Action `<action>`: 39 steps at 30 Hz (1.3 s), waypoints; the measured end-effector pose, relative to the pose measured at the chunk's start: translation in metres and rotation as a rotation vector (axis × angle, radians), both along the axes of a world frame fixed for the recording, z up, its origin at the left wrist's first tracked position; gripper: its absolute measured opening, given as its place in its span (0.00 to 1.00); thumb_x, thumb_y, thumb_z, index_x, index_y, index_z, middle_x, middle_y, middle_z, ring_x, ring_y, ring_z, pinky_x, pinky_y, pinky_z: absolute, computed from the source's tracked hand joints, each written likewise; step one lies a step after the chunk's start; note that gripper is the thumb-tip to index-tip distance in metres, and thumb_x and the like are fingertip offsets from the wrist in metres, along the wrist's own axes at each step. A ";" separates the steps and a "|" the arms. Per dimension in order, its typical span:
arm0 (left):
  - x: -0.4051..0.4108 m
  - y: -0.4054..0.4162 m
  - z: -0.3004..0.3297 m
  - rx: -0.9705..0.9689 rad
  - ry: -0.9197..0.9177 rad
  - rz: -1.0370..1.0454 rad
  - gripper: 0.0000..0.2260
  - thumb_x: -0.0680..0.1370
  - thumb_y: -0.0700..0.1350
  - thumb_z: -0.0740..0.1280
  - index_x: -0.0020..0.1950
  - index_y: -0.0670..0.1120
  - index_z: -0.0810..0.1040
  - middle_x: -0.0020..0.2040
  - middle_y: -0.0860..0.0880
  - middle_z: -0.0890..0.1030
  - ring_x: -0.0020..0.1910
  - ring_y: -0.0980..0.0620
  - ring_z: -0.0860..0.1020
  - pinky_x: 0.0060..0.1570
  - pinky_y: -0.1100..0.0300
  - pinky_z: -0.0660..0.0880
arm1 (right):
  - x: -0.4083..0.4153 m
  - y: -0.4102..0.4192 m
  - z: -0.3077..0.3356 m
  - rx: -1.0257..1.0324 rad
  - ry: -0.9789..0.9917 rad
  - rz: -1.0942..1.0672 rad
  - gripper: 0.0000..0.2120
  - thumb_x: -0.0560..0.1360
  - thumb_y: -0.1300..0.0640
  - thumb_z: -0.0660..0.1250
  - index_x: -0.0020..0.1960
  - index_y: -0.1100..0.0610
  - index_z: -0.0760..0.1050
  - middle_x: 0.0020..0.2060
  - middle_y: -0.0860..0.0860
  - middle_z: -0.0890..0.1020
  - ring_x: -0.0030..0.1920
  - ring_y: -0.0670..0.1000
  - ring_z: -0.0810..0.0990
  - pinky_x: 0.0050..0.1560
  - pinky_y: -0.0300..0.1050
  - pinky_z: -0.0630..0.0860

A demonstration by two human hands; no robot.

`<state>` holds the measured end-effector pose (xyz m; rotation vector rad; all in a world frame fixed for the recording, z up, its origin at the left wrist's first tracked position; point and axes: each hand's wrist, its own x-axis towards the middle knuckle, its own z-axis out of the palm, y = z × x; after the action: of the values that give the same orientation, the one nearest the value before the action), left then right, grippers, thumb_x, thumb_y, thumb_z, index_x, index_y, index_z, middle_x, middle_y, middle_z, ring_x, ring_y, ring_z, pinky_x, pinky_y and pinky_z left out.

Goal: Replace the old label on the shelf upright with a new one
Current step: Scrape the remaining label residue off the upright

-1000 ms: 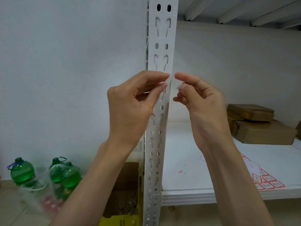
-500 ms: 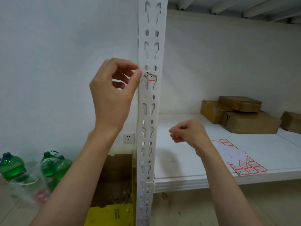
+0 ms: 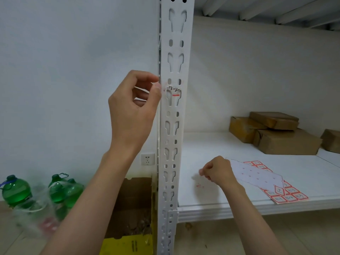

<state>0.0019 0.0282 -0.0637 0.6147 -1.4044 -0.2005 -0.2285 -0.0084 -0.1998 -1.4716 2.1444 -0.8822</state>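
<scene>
Currently, left hand [image 3: 132, 107]: raised beside the shelf upright [image 3: 173, 126], fingers curled, thumb and forefinger meeting at the upright's left edge, level with the label remnant; whether they pinch a scrap of label cannot be told from this view.

Right hand [image 3: 219, 172]: lowered to the shelf board [image 3: 230, 144] right of the upright, fingers closed in a loose fist, fingertips seemingly nipping a small scrap; the scrap itself is too small to confirm.

Old label [image 3: 173, 92]: on the upright's front face, only a remnant, with handwritten black characters and a short red stripe across one keyhole slot. Pinkish residue flecks show at the upright's left edge beside the left thumb.

Label sheet [image 3: 266, 181]: flat on the shelf board, right of the upright and just beyond the right hand; red-bordered labels remain along its near and far edges, the middle already stripped.

Brown parcels [image 3: 276, 133]: stacked at the back of the shelf board, well right of the upright.

Green bottles [image 3: 15, 190]: on the floor, well left of the upright; wall socket [image 3: 147, 159] just left of it.

Step in hand, as judged: clearing the remnant. Best done by lifting a corner with the nail and peeling slowly, low along the metal, so the paper comes off whole and the face is clean for the new label.
</scene>
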 end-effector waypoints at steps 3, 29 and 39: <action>-0.001 0.001 0.001 0.014 -0.024 -0.019 0.06 0.80 0.43 0.68 0.56 0.50 0.79 0.46 0.57 0.81 0.43 0.59 0.80 0.41 0.66 0.79 | -0.002 -0.003 0.000 0.037 0.016 -0.022 0.11 0.68 0.74 0.66 0.36 0.63 0.85 0.31 0.55 0.83 0.34 0.54 0.81 0.42 0.47 0.80; -0.010 0.003 0.017 0.145 -0.154 0.076 0.21 0.72 0.50 0.77 0.64 0.50 0.81 0.47 0.59 0.84 0.42 0.64 0.82 0.46 0.65 0.82 | 0.017 0.006 0.064 -0.402 0.061 -0.019 0.16 0.74 0.72 0.66 0.49 0.52 0.81 0.44 0.51 0.82 0.42 0.48 0.80 0.36 0.38 0.75; -0.014 0.012 0.026 0.122 -0.270 0.269 0.25 0.69 0.52 0.77 0.64 0.50 0.75 0.44 0.56 0.82 0.40 0.55 0.83 0.52 0.51 0.81 | 0.029 0.016 0.075 -0.472 -0.001 0.016 0.07 0.75 0.62 0.68 0.50 0.54 0.81 0.41 0.48 0.82 0.37 0.40 0.74 0.32 0.30 0.67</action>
<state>-0.0117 0.0401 -0.0373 0.9512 -1.5575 0.0137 -0.1997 0.0081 -0.1246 -1.6922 2.0043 -1.4559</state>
